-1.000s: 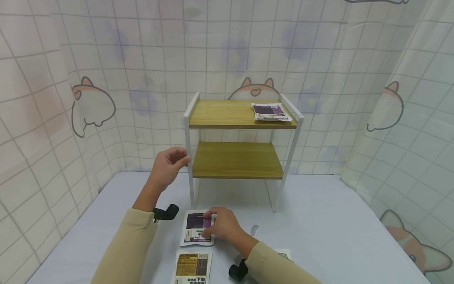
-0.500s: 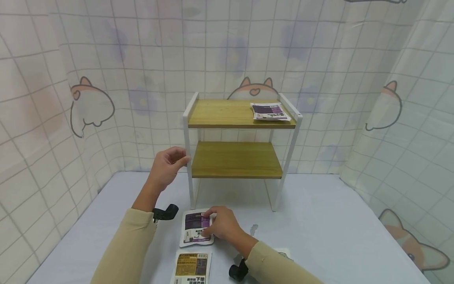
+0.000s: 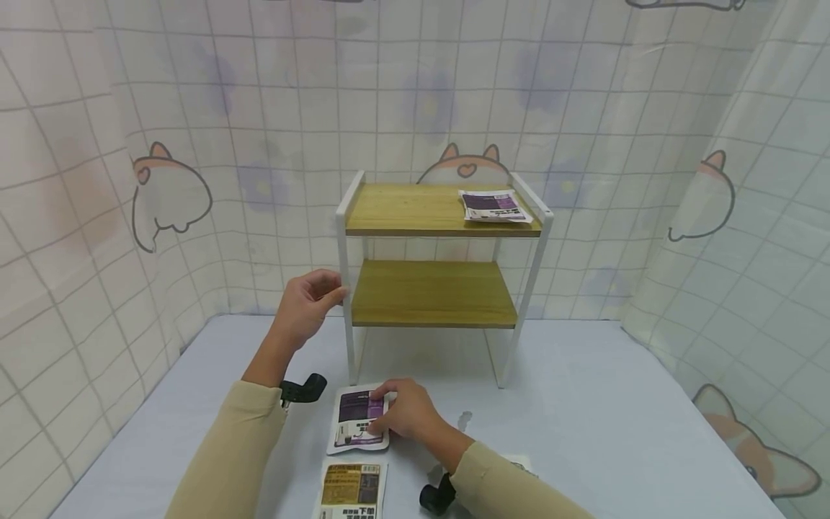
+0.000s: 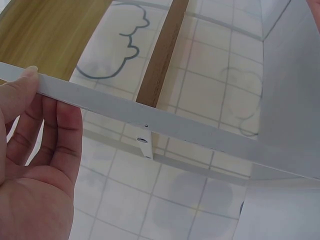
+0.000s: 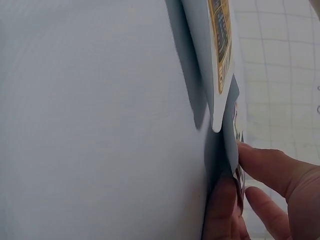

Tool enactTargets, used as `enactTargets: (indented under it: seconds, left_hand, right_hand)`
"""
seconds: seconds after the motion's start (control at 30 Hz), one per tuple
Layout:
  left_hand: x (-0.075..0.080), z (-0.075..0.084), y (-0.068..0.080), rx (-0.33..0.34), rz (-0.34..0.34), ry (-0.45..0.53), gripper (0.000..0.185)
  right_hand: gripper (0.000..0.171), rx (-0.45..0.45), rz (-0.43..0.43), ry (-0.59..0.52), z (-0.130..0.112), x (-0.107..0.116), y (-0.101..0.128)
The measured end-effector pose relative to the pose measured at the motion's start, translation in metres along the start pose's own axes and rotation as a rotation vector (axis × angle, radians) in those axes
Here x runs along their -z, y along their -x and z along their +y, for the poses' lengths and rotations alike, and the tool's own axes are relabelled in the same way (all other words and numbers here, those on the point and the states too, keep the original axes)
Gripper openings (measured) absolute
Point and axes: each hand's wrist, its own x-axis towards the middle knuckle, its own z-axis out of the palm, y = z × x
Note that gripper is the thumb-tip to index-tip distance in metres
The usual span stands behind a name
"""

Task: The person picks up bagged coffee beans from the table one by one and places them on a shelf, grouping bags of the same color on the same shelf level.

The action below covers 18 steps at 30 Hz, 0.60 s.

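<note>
My left hand (image 3: pixel 305 306) pinches the white left upright (image 4: pixel 100 95) of a two-tier shelf, thumb on one face of the bar and fingers behind it. Down on the table, a white packet with a purple print (image 3: pixel 353 418) lies just in front of the shelf. My right hand (image 3: pixel 415 414) grips the right edge of this packet. The right wrist view shows the thumb on its printed side and other fingers at its underside. Toward me lies a packet with a yellow-brown label (image 3: pixel 352 486), cut off by the lower frame edge.
The shelf has wooden boards (image 3: pixel 434 292) in a white frame. On its top board, at the right, lie purple-printed packets (image 3: pixel 494 205). Another pale packet (image 3: pixel 521 461) is mostly hidden by my right forearm. A grid-patterned curtain (image 3: pixel 279 108) surrounds the white-covered table (image 3: pixel 583 404).
The purple-printed packet has shifted very slightly toward me and to the left in my right hand. My left hand stays on the shelf upright.
</note>
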Motion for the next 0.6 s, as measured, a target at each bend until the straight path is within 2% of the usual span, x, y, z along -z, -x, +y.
enactTargets:
  seconds: [0.23,0.6]
  left_hand:
    - [0.0012,-0.0006,0.0008,0.007,0.0,0.011,0.022]
    - [0.0002,-0.0017,-0.0003,0.001,-0.003,0.004,0.026]
  right_hand:
    - [0.043,-0.049,0.016,-0.027,0.0043,-0.0001,-0.0014]
    - [0.043,-0.071,0.02,-0.081,0.0089,0.001,-0.0035]
